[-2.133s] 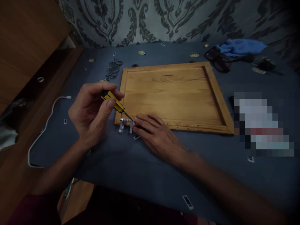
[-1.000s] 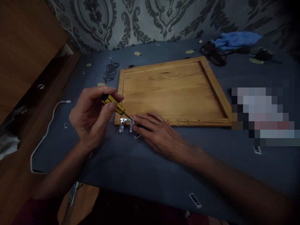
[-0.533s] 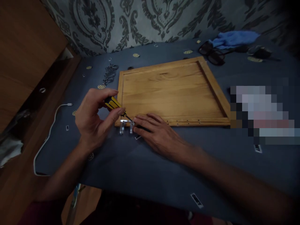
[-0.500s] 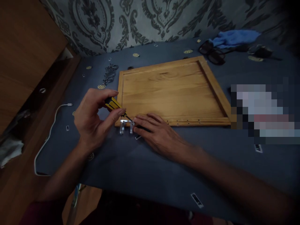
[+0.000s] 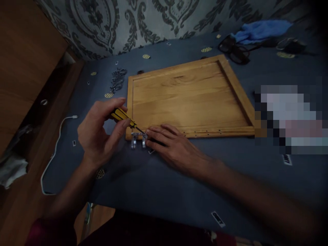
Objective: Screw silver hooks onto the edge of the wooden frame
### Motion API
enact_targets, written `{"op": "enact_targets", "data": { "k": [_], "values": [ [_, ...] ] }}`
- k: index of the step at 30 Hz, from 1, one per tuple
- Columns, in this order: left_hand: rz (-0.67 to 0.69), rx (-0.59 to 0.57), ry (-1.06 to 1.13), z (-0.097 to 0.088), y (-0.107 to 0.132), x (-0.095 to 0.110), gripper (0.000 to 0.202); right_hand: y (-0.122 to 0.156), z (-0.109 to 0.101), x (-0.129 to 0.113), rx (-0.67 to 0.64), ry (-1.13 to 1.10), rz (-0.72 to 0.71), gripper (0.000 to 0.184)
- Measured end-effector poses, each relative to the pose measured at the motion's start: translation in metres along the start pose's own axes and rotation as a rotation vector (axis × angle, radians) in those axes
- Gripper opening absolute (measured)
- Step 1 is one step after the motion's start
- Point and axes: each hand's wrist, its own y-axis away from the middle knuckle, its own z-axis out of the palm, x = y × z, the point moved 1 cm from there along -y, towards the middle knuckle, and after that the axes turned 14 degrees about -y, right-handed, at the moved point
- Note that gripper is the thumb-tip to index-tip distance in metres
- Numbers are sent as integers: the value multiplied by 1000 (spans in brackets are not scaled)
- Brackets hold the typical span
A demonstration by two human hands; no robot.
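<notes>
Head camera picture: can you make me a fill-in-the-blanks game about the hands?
The left hand grips a screwdriver with a black and ____ handle.
The right hand lies flat by metal hooks at the edge of a board made of ____.
A white ____ curves over the blue cloth left of the hands.
Missing words: yellow; wood; cable.

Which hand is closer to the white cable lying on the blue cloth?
Left. The left hand, holding the screwdriver, is just right of the white cable; the right hand rests farther right, at the wooden board.
</notes>
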Motion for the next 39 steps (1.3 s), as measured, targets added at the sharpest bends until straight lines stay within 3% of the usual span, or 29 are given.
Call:
{"op": "enact_targets", "data": {
  "k": [4, 17, 25, 39],
  "values": [
    [94, 157, -187, 6, -4, 2, 42, 0, 0, -1, -25, -3, -12, 35],
    [46, 18, -75, 2, -6, 4, 36, -1, 2, -3, 7, 16, -5, 32],
    [68, 186, -74, -6, -8, 7, 34, -2, 2, 0, 49, 34, -42, 30],
    [121, 118, -131, 0, 0, 9, 39, -2, 0, -1, 48, 13, -41, 32]
  ]
}}
